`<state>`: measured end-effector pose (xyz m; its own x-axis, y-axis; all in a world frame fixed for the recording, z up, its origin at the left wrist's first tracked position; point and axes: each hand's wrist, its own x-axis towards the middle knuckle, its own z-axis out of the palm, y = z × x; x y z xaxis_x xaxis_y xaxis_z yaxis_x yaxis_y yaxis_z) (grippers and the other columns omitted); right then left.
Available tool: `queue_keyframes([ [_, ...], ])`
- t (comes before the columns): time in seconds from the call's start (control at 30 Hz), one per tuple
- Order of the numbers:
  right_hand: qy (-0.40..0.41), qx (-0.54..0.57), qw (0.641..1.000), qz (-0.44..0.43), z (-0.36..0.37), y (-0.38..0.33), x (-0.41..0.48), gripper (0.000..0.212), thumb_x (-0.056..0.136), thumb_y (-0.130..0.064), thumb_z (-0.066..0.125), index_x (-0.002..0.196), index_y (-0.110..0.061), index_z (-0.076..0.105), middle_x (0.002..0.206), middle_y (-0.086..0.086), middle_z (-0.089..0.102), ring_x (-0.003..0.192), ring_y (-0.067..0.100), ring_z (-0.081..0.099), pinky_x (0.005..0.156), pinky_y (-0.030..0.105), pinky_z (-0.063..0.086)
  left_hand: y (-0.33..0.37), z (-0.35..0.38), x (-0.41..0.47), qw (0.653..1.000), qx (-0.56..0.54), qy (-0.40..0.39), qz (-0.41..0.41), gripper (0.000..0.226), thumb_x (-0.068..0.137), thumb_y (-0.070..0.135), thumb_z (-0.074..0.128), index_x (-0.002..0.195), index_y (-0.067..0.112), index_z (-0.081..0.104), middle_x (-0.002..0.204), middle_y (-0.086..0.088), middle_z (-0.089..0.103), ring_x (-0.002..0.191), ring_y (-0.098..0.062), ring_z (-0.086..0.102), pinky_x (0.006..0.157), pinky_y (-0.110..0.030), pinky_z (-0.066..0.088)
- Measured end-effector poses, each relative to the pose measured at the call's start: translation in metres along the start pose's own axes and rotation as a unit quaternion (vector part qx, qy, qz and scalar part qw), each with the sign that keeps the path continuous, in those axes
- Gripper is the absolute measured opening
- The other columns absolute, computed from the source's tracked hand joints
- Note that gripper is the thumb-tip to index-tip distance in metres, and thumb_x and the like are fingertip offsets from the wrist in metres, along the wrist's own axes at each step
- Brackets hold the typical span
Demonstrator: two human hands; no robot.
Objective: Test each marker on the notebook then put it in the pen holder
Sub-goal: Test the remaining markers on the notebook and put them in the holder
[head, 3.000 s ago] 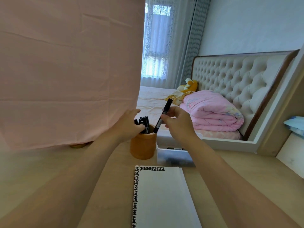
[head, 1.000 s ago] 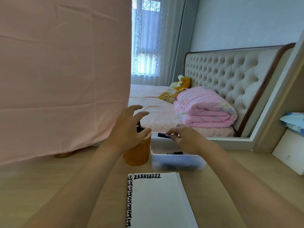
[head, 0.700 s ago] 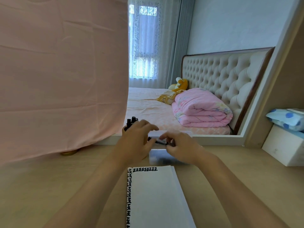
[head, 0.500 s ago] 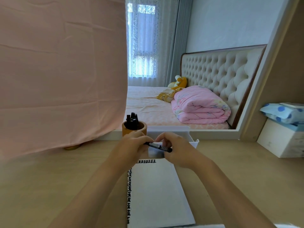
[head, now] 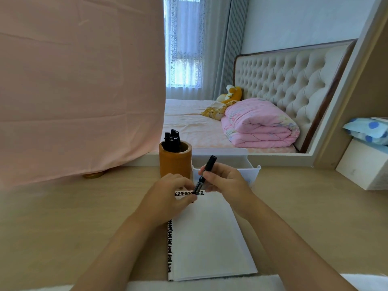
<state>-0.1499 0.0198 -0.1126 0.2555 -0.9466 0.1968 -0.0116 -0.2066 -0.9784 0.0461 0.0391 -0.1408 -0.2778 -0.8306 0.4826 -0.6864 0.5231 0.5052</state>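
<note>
A white notebook (head: 207,238) lies open on the wooden desk, with black marks along its left and top edges. Above its top edge my right hand (head: 225,181) holds a black marker (head: 204,175) tilted, its far end pointing up and away. My left hand (head: 168,196) grips the marker's lower end, which is hidden by my fingers. Behind my hands stands a round brown pen holder (head: 175,162) with several black markers (head: 172,139) sticking out of it.
A white plastic tray (head: 252,168) stands right of the pen holder, behind my right hand. A pink cloth (head: 79,85) hangs at the left over the desk's back. A white box (head: 361,164) sits at the far right. The mirror behind reflects a bed.
My right hand dropped a marker into the holder, took another from the tray, and both hands brought it toward me over the notebook. It now tilts upright instead of lying level.
</note>
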Motion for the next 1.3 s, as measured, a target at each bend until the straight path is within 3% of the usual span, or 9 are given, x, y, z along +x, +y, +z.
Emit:
queue_keyframes([
  [0.1, -0.007, -0.024, 1.0, 0.009, 0.001, 0.005, 0.003, 0.015, 0.104, -0.012, 0.047, 0.109, -0.013, 0.062, 0.086, 0.006, 0.071, 0.08, 0.024, 0.069, 0.08, 0.035, 0.06, -0.001, -0.001, 0.003, 1.0, -0.011, -0.018, -0.003, 0.012, 0.088, 0.046, 0.065, 0.094, 0.037, 0.07, 0.092, 0.022, 0.063, 0.093, 0.0, 0.056, 0.078, -0.024, 0.048],
  [0.27, -0.059, -0.237, 0.969, -0.026, -0.005, 0.012, 0.004, 0.023, 0.106, -0.027, 0.042, 0.119, -0.034, 0.059, 0.067, -0.005, 0.05, 0.055, 0.007, 0.046, 0.056, 0.026, 0.043, 0.001, -0.004, 0.005, 0.998, -0.023, 0.043, -0.028, 0.021, 0.095, 0.031, 0.06, 0.115, 0.037, 0.057, 0.097, 0.022, 0.061, 0.087, 0.001, 0.058, 0.069, -0.011, 0.045],
  [0.4, -0.107, -0.377, 0.919, -0.033, -0.005, 0.007, 0.001, 0.017, 0.103, -0.03, 0.05, 0.097, -0.031, 0.066, 0.079, 0.001, 0.063, 0.067, 0.012, 0.052, 0.066, 0.039, 0.048, 0.002, -0.006, 0.006, 0.999, -0.022, 0.021, 0.017, 0.039, 0.095, 0.028, 0.061, 0.133, 0.036, 0.053, 0.111, 0.021, 0.059, 0.094, -0.002, 0.059, 0.077, -0.015, 0.048],
  [0.53, -0.124, -0.421, 0.898, -0.039, -0.005, 0.001, -0.001, 0.019, 0.102, -0.032, 0.052, 0.086, -0.034, 0.062, 0.079, -0.003, 0.062, 0.074, 0.014, 0.056, 0.069, 0.034, 0.049, 0.002, -0.006, 0.008, 0.999, 0.027, -0.01, 0.034, 0.021, 0.093, 0.029, 0.064, 0.114, 0.031, 0.069, 0.098, 0.017, 0.063, 0.085, -0.004, 0.058, 0.073, -0.027, 0.051],
  [0.7, -0.11, -0.477, 0.865, -0.112, -0.01, 0.007, 0.001, 0.023, 0.101, -0.034, 0.053, 0.114, -0.028, 0.07, 0.092, -0.008, 0.068, 0.084, 0.011, 0.058, 0.077, 0.034, 0.053, 0.003, -0.008, 0.01, 0.999, 0.025, -0.041, 0.012, 0.018, 0.097, 0.028, 0.058, 0.11, 0.03, 0.071, 0.092, 0.013, 0.065, 0.085, -0.001, 0.055, 0.07, -0.016, 0.044],
  [0.83, -0.071, -0.506, 0.831, -0.218, -0.008, 0.015, 0.003, 0.019, 0.1, -0.033, 0.055, 0.11, -0.027, 0.07, 0.084, -0.008, 0.063, 0.077, 0.012, 0.055, 0.064, 0.037, 0.052, 0.005, -0.012, 0.01, 0.998, 0.013, -0.059, -0.024, 0.02, 0.099, 0.028, 0.055, 0.11, 0.029, 0.071, 0.091, 0.012, 0.064, 0.085, -0.003, 0.056, 0.072, -0.02, 0.045],
  [1.07, -0.009, -0.593, 0.723, -0.355, -0.005, 0.009, 0.002, 0.014, 0.09, -0.021, 0.074, 0.104, -0.021, 0.072, 0.081, -0.003, 0.069, 0.067, 0.016, 0.054, 0.054, 0.027, 0.044, 0.007, -0.016, 0.009, 0.99, -0.05, -0.09, -0.092, 0.022, 0.101, 0.032, 0.049, 0.097, 0.027, 0.07, 0.081, 0.004, 0.065, 0.076, -0.01, 0.057, 0.066, -0.028, 0.043],
  [1.17, -0.02, -0.585, 0.73, -0.353, -0.004, 0.007, 0.0, 0.012, 0.094, -0.025, 0.069, 0.104, -0.021, 0.072, 0.081, -0.004, 0.068, 0.068, 0.015, 0.056, 0.055, 0.026, 0.043, 0.007, -0.017, 0.01, 0.99, -0.023, -0.1, -0.092, 0.024, 0.102, 0.034, 0.046, 0.096, 0.026, 0.067, 0.084, 0.004, 0.064, 0.078, -0.011, 0.057, 0.066, -0.03, 0.043],
  [1.3, -0.087, -0.448, 0.875, -0.161, -0.003, 0.006, -0.001, 0.02, 0.1, -0.034, 0.054, 0.105, -0.027, 0.072, 0.078, -0.013, 0.064, 0.072, 0.011, 0.057, 0.065, 0.037, 0.051, 0.005, -0.016, 0.009, 0.989, 0.13, -0.064, 0.025, 0.025, 0.102, 0.035, 0.044, 0.105, 0.021, 0.064, 0.093, 0.007, 0.06, 0.079, -0.01, 0.052, 0.062, -0.025, 0.037],
])
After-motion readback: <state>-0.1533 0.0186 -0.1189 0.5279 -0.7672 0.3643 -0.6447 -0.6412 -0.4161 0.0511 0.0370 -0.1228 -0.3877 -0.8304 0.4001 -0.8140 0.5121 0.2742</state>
